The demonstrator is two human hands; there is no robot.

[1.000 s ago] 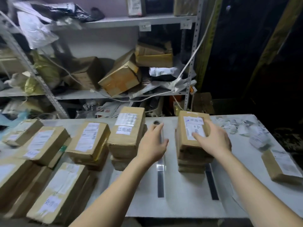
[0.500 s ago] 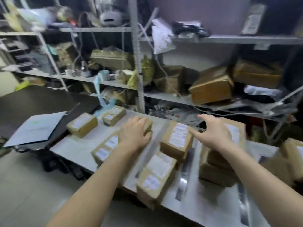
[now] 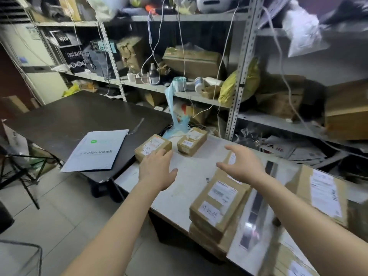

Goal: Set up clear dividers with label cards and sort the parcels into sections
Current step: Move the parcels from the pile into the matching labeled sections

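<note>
Brown cardboard parcels with white labels lie on a white table (image 3: pixel 185 176). Two small parcels sit at its far left end: one (image 3: pixel 153 146) nearest the corner and another (image 3: pixel 192 140) just behind it. My left hand (image 3: pixel 157 170) reaches toward the corner parcel, fingertips at its near edge, fingers relaxed and holding nothing. My right hand (image 3: pixel 242 166) hovers spread and empty above a stack of parcels (image 3: pixel 218 204) at the table's front edge. A clear divider (image 3: pixel 256 208) lies flat to the right of that stack. A large parcel (image 3: pixel 322 194) sits at the far right.
A dark table (image 3: pixel 65 120) adjoins on the left, with a grey mailer envelope (image 3: pixel 97 151) overhanging its edge. Metal shelving (image 3: pixel 237 92) crammed with boxes, bags and hanging cables runs behind. A black stand (image 3: pixel 22 176) is on the tiled floor at left.
My view has swung left, from the table's middle to its left end. Both hands left the parcel stacks and moved left; the left hand now reaches the corner parcel.
</note>
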